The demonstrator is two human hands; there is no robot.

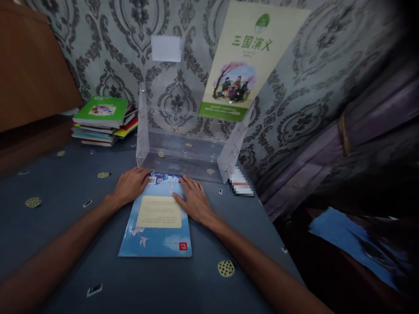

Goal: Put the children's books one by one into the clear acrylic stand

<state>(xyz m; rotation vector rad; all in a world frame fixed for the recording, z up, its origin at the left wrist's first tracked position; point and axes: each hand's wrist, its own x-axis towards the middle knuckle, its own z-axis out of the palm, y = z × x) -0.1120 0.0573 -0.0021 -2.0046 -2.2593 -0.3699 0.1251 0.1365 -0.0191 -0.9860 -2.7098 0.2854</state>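
A blue book lies on the table with its back cover up. It has a pale yellow text panel, and its print stands upside down to me. My left hand grips the far left corner, fingers pointing forward. On the right side, my right hand has its thumb over the cover and its fingers along the far edge; the undersides of both hands are hidden. Just beyond the book stands a clear plastic rack. A tall pale green book with Chinese characters leans upright at the rack's right side.
A pile of books, green one on top, sits at the back left of the table. A blurred-out white item lies right of the rack. Patterned wall behind; a purple curtain hangs at right, past the table edge.
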